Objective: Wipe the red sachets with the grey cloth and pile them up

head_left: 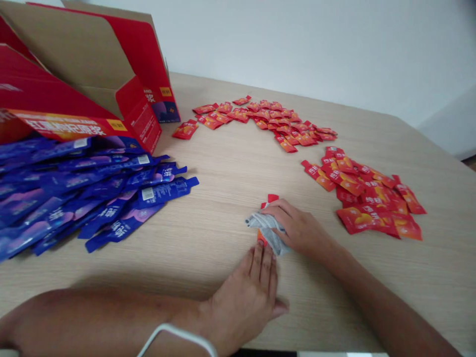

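A red and orange sachet point(262, 237) lies on the table in front of me, mostly covered. My left hand point(248, 292) rests its outstretched fingertips on the near end of the sachet, pinning it to the tabletop. Bunched under the fingers of my right hand point(297, 225) is a grey cloth point(273, 235), pressed over the sachet's middle. Beyond the cloth the sachet's far red tip sticks out. How much of the sachet the cloth touches underneath is hidden.
A pile of red sachets point(372, 193) lies to the right, and a curved row of more red sachets point(275, 119) farther back. On the left, many blue pouches point(92, 183) overlap before an open red cardboard box point(143, 114). A white wall stands behind the wooden table point(223, 171).
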`<state>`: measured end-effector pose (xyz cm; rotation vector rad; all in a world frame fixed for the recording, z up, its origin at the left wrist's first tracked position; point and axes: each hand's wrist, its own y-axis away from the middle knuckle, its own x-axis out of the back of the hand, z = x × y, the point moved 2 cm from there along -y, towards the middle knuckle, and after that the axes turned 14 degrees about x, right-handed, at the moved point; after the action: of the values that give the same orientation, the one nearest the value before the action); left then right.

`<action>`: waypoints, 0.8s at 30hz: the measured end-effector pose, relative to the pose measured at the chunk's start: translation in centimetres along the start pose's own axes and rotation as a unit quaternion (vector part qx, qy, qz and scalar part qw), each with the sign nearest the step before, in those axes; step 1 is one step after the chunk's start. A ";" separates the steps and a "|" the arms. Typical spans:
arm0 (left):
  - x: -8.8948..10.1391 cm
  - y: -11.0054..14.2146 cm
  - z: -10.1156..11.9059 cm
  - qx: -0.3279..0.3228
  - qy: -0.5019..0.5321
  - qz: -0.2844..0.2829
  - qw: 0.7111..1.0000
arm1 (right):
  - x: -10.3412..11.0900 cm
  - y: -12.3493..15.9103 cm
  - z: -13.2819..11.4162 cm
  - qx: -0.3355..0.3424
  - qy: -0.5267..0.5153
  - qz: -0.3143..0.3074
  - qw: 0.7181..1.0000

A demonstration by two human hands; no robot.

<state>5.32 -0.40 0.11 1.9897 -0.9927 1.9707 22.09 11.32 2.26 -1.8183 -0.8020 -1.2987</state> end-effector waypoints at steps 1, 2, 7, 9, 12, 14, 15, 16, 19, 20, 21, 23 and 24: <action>0.1 -0.1 -0.1 -0.005 -0.002 0.003 1.000 | -0.1 0.0 0.0 0.003 -0.005 -0.007 1.000; 0.1 -0.3 -0.1 -0.009 -0.004 0.004 1.000 | -0.2 0.0 0.1 0.003 -0.008 -0.010 1.000; -0.1 -0.7 0.0 0.005 -0.007 0.017 1.000 | -0.6 -1.6 2.6 -0.039 0.021 0.005 0.999; -0.3 -0.7 0.2 0.008 -0.014 0.020 1.000 | -0.1 -2.5 3.9 -0.062 0.050 -0.001 0.997; -0.5 -0.7 0.3 0.008 -0.023 0.023 0.999 | 1.4 -3.0 4.3 -0.079 0.095 0.003 0.992; -0.5 -0.8 0.3 0.009 -0.025 0.020 0.999 | 2.1 -2.2 3.1 -0.077 0.105 0.044 0.991; -0.5 -0.8 0.4 0.009 -0.024 0.016 1.000 | 2.2 -1.5 2.1 -0.072 0.100 0.066 0.990; -0.5 -0.8 0.4 0.009 -0.022 0.012 1.000 | 2.1 -0.7 1.0 -0.063 0.089 0.079 0.991; -0.7 -1.1 0.8 0.017 -0.016 0.004 1.000 | 0.4 1.5 -1.9 -0.026 0.038 0.016 0.999; -0.8 -1.1 0.9 0.022 -0.014 0.003 1.000 | -0.3 1.8 -2.3 -0.022 0.027 0.003 0.999; -0.9 -1.2 1.0 0.026 -0.012 0.006 1.000 | -0.8 1.8 -2.3 -0.027 0.022 -0.009 0.999; -0.9 -1.2 1.1 0.027 -0.010 0.016 0.999 | -1.2 0.9 -1.1 -0.063 0.036 -0.004 0.997; -0.8 -1.2 1.1 0.026 -0.009 0.021 0.999 | -1.2 0.0 -0.1 -0.086 0.050 0.001 0.995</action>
<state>7.01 0.22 -0.38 2.0337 -1.0067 2.0236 21.71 11.16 1.17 -1.8698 -0.6525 -1.4842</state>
